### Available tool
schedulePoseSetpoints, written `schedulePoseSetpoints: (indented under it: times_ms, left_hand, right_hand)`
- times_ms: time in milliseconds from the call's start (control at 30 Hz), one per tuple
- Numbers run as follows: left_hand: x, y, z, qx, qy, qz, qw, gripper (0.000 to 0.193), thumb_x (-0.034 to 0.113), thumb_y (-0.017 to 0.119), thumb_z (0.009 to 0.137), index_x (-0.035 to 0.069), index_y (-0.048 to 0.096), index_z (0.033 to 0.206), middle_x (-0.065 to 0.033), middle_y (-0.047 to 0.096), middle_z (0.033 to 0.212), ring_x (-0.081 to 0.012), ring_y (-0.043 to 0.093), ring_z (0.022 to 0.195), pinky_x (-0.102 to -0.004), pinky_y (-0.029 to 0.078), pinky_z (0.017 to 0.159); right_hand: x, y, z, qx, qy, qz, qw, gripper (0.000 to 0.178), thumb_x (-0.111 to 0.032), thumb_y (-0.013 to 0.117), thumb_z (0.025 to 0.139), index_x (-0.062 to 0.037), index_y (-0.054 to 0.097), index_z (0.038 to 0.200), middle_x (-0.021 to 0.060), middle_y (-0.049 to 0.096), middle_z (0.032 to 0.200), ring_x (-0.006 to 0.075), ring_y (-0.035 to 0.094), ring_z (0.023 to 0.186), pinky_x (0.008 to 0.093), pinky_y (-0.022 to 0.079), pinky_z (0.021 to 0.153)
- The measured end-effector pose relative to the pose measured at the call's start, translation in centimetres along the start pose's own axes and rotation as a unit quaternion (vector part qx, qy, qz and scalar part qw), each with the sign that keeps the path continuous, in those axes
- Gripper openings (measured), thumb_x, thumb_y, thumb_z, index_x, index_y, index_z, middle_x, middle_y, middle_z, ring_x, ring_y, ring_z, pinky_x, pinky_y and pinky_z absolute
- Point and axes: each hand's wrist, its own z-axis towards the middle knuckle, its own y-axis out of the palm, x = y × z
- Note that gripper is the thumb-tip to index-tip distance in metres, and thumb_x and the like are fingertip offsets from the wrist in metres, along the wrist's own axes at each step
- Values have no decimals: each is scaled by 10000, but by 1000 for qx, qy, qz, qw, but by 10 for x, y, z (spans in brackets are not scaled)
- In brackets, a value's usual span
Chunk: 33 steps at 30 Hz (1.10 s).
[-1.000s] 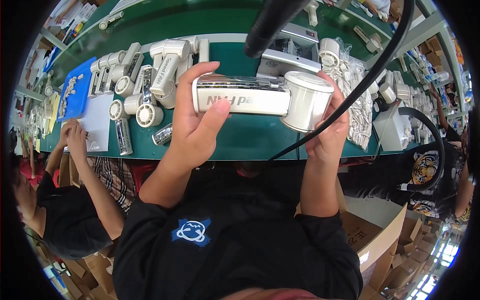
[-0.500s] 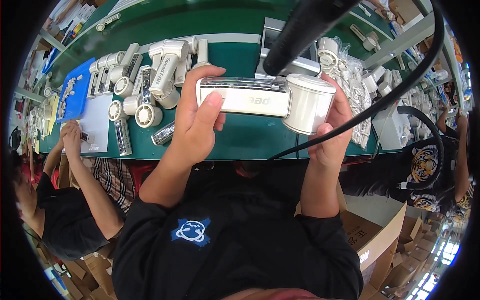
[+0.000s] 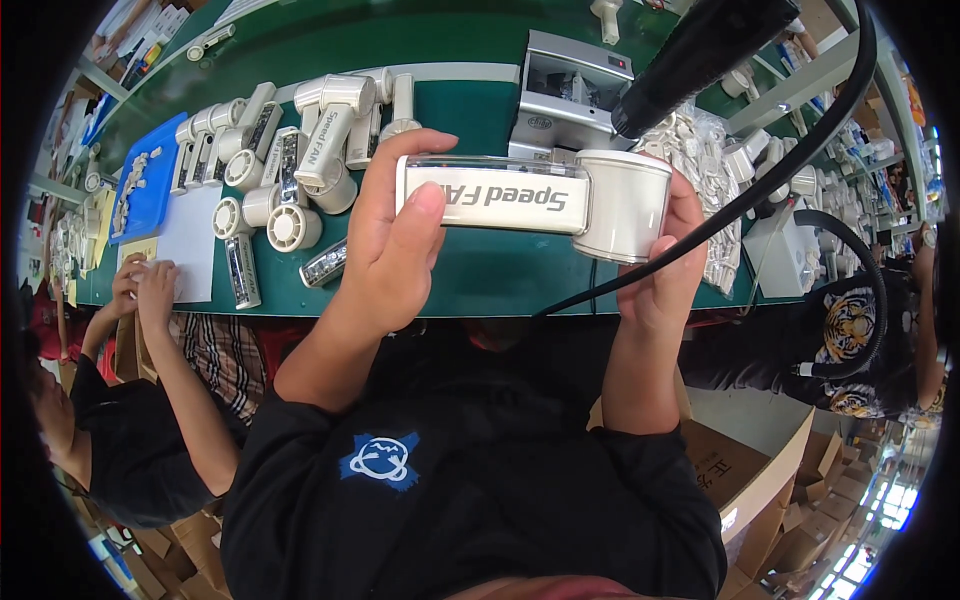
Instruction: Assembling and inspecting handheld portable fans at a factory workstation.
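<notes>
The person's hands are both closed around one white handheld fan [image 3: 520, 205], held level above the near side of the green table [image 3: 490, 290]. The left hand [image 3: 390, 240] grips the end of the handle, its thumb pressed on the pale near face, where dark lettering appears upside down. The right hand [image 3: 675, 265] clasps the round drum-shaped head from its far side, partly hidden by a thin black cable [image 3: 765, 185] crossing in front. A thick black tube [image 3: 700, 65] slants down near a silver machine [image 3: 565, 100] beyond the fan. More white fans [image 3: 325, 140] crowd the table to the left, near a blue tray [image 3: 160, 195] of small pale pieces. To the right lies a clear bag [image 3: 718, 205] full of white parts. At far left, a co-worker's hands [image 3: 150, 285] meet beside a white sheet [image 3: 195, 245].
</notes>
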Motion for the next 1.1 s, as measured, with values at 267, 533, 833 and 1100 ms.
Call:
schedulePoseSetpoints:
  times_ms: [267,533,833,1100]
  left_hand:
    - [-2,2,9,21,34,67,997,412,296,345,930,16,382,1230,10,450,683,-32,346,546,-181,293,491]
    - [-1,-6,13,24,8,62,998,545,440,320,931,24,339,1283,1,481,684,-47,387,581,-185,306,512]
    - [-23,-20,19,-56,349,120,928,715,445,581,832,-76,327,1251,-73,470,748,-110,421,629,-253,324,538]
    - [-37,-25,23,-92,457,114,878,697,507,591,805,19,388,1259,-79,490,760,-193,456,621,-323,364,565]
  right_hand:
    - [-3,-7,8,-36,35,-21,999,702,-138,735,695,46,393,1280,139,547,1154,214,541,1063,321,417,920]
    - [-7,-21,11,-207,-53,-50,976,763,67,645,699,28,278,1366,248,413,1325,346,429,1222,404,349,999]
    - [-7,-15,20,-220,-117,-210,946,612,106,672,633,-69,538,1203,244,346,1376,414,424,1208,435,402,942]
    - [-13,-13,13,-230,-132,-221,938,459,63,579,761,-72,535,1197,296,462,1219,357,546,1023,370,476,816]
